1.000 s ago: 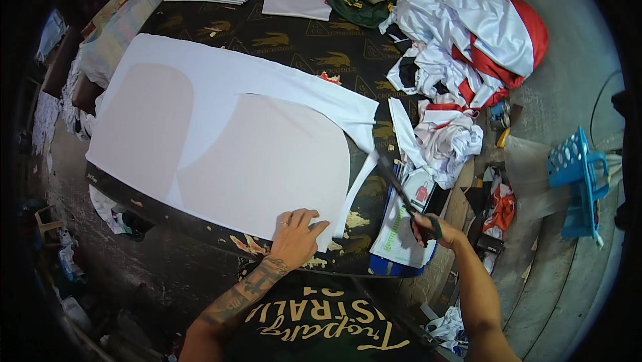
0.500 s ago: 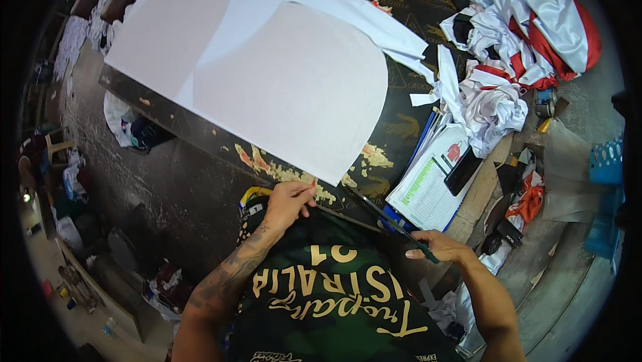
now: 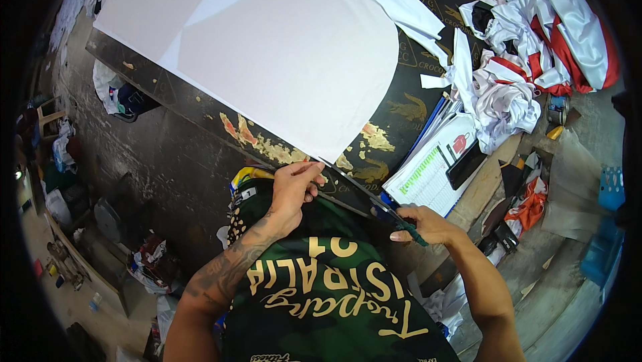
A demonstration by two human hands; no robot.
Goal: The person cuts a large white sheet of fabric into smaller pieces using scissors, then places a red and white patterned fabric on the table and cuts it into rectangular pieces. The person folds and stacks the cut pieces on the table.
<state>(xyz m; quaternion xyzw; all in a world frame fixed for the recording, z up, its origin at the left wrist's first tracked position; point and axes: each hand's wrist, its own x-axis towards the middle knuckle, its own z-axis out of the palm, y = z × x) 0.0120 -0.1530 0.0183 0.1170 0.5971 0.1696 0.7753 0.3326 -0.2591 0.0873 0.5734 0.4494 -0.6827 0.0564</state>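
My right hand point(image 3: 431, 225) grips a pair of long scissors point(image 3: 364, 190) by handles wrapped in dark green. Their blades point up and left, the tips at the near corner of a pale pinkish panel point(image 3: 304, 61). This panel, with a rounded right side, lies among white cloth on the dark table. Just left of the blade tips, my left hand point(image 3: 294, 191) is closed, thumb against curled fingers, by the table's near edge. Whatever its fingers pinch, if anything, is hidden.
Right of the panel lie white strips point(image 3: 461, 71), a clipboard with printed sheets point(image 3: 428, 168) and a black phone point(image 3: 463, 167). White and red cloth point(image 3: 555, 21) is heaped at the far right. The dark tabletop point(image 3: 411, 104) has worn patches. Blue plastic baskets point(image 3: 605, 248) stand at the right edge.
The scissors and my right hand have moved up and left, bringing the blade tips to the panel's corner. My left hand has risen slightly. The whole view has shifted a little.
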